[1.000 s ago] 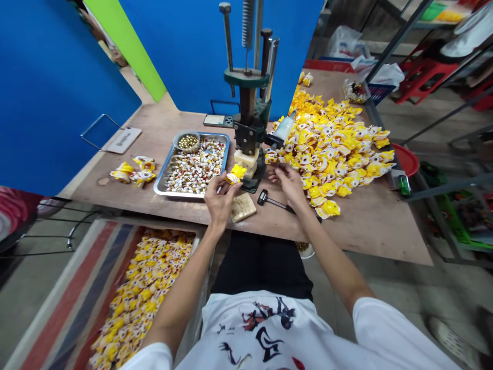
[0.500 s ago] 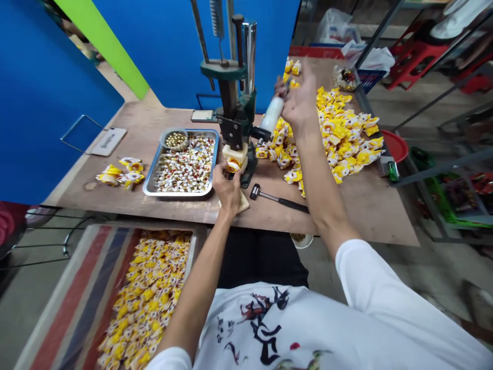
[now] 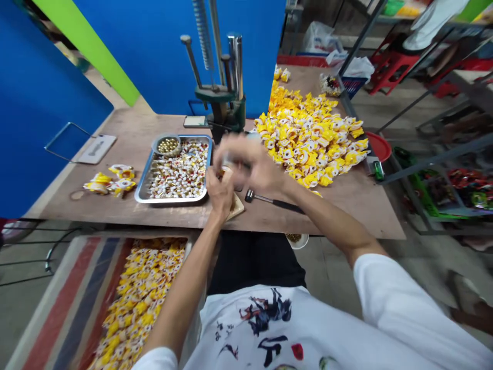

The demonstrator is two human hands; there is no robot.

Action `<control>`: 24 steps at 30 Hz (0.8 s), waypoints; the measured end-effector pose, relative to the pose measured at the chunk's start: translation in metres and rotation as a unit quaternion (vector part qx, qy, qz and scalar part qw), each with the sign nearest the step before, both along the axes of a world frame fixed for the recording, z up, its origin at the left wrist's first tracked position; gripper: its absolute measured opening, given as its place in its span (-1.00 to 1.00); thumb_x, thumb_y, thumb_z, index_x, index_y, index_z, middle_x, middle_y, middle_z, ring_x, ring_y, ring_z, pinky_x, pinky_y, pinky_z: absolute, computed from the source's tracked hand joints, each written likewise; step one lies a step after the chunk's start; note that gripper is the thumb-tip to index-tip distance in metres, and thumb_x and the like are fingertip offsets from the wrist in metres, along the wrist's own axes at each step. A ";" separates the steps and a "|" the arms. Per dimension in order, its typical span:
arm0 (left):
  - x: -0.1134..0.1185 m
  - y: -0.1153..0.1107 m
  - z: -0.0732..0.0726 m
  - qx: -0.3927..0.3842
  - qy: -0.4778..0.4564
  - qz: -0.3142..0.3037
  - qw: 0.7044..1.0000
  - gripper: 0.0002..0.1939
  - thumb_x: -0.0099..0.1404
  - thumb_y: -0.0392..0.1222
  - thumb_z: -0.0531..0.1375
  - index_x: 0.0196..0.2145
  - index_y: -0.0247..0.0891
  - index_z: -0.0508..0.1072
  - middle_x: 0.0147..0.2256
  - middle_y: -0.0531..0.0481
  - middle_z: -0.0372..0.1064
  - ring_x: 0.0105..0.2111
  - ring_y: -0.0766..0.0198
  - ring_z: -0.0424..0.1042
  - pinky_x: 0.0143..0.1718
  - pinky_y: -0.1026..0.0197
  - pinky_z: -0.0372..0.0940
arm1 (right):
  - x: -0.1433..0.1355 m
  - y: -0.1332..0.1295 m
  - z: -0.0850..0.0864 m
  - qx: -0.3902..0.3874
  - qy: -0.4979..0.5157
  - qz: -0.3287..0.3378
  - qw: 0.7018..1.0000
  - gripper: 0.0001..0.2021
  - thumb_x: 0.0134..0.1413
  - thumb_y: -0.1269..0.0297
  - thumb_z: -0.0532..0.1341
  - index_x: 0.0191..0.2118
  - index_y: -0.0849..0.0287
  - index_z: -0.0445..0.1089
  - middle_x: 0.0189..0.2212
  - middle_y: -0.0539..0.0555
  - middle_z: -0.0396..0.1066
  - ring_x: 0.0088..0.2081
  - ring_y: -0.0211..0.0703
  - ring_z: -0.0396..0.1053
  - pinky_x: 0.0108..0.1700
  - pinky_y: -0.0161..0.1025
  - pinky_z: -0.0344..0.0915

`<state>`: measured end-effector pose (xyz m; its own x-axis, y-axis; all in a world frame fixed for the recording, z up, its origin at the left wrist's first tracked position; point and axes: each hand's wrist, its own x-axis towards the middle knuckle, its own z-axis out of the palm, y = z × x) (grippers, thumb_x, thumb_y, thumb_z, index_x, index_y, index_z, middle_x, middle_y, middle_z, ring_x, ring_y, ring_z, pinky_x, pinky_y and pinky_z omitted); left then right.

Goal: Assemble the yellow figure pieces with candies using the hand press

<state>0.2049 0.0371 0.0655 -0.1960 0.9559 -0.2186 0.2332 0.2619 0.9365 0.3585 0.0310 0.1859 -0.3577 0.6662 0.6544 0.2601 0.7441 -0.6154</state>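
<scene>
My left hand (image 3: 221, 192) is at the foot of the green hand press (image 3: 217, 97), fingers closed around a small yellow-and-white plastic piece (image 3: 226, 169) that is mostly covered. My right hand (image 3: 256, 162) hangs over and beside it, smeared by motion. It hides the lower press, and a bit of the pale lever grip shows behind it. Just left of my left hand lies a metal tray (image 3: 169, 199) full of small white-and-red parts. A hammer (image 3: 274, 201) with a black handle rests on the table to the right, below my right hand.
A big heap of yellow-and-white pieces (image 3: 311, 133) covers the table's right side. Several more pieces (image 3: 110, 181) lie at left. A bowl of gold beads (image 3: 167, 145) sits in the tray's corner. Below the table's left edge is a bin of yellow pieces (image 3: 134, 303).
My right hand has come down and left from the raised lever grip to just beside my left hand. My left hand stays at the press with the piece. The whole view has shifted slightly.
</scene>
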 end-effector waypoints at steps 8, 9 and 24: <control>-0.050 -0.019 0.004 0.117 -0.112 -0.036 0.986 -0.52 0.08 0.00 0.61 -0.25 -0.23 0.46 -0.26 -0.01 0.51 -0.26 0.17 0.59 -0.12 0.13 0.54 | 0.087 0.052 -0.013 -0.198 0.217 -0.407 0.865 -0.44 0.65 -0.07 0.06 0.42 0.30 0.16 0.31 0.31 0.39 0.21 -0.24 0.40 0.30 -0.13 0.43; -0.061 -0.026 0.006 0.056 -0.162 -0.042 0.984 -0.50 0.06 0.04 0.61 -0.30 -0.23 0.45 -0.29 -0.01 0.51 -0.31 0.18 0.59 -0.15 0.12 0.56 | 0.075 0.026 -0.038 -0.165 0.212 -0.410 0.872 -0.43 0.60 -0.12 0.13 0.43 0.18 0.19 0.33 0.27 0.36 0.26 -0.17 0.39 0.33 -0.07 0.43; -0.096 -0.072 -0.024 -0.076 -0.142 -0.154 0.975 -0.34 0.02 0.35 0.60 -0.35 -0.23 0.45 -0.54 -0.04 0.53 -0.59 0.22 0.50 -0.48 0.22 0.43 | -0.012 -0.072 -0.152 -0.251 0.010 -0.090 0.964 -0.61 0.41 0.01 0.40 0.22 0.05 0.58 0.13 0.17 0.54 0.17 0.09 0.47 0.27 0.02 0.40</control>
<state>0.1086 -0.0348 0.0414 0.1847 0.9122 -0.3659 0.0595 0.3612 0.9306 0.3460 -0.0409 0.0343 -0.1975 0.9505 0.2399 0.3407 0.2960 -0.8924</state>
